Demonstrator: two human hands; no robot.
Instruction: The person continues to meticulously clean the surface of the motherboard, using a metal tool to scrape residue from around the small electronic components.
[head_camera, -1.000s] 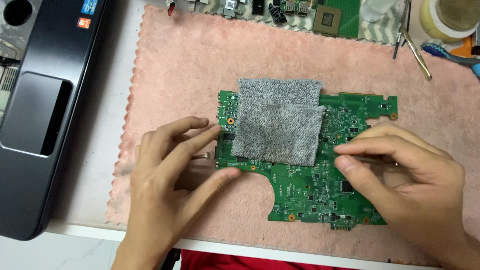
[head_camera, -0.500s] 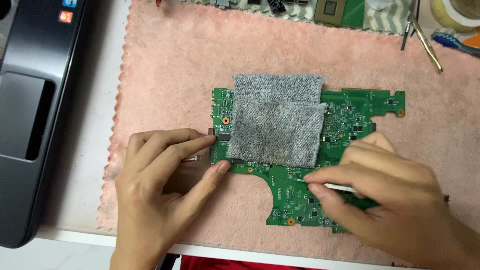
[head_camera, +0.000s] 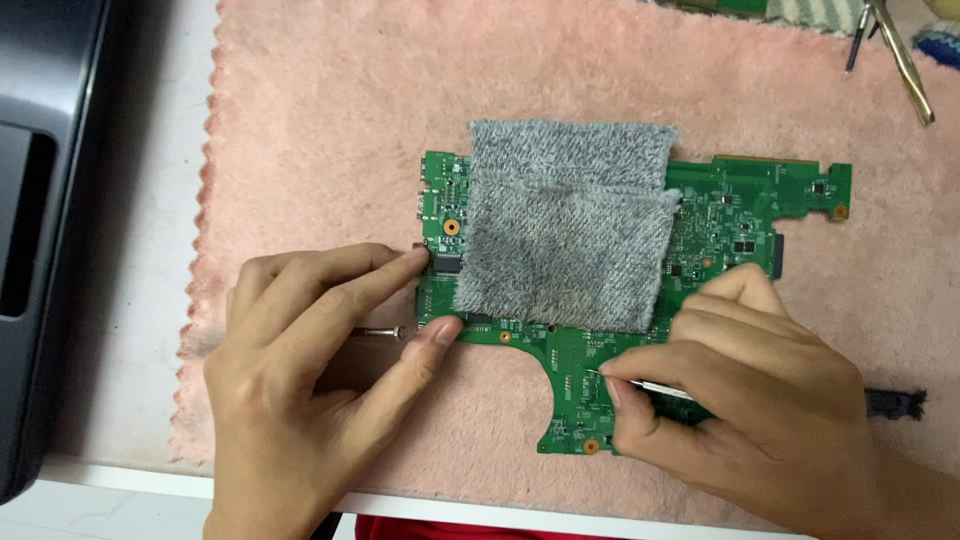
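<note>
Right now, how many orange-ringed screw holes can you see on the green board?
4. One at the left edge beside the grey cloth, one on the lower edge, one at the bottom tip, one at the right corner. Cloth and hands may hide more.

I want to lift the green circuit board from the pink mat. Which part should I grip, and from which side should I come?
Probably by its bare edges, from the far right: the circuit board lies flat, and its upper right strip is free. The grey cloth covers the middle, the left hand presses the left edge, and the right hand works a thin tool on the lower part. Pinch the rim, not the components.
</note>
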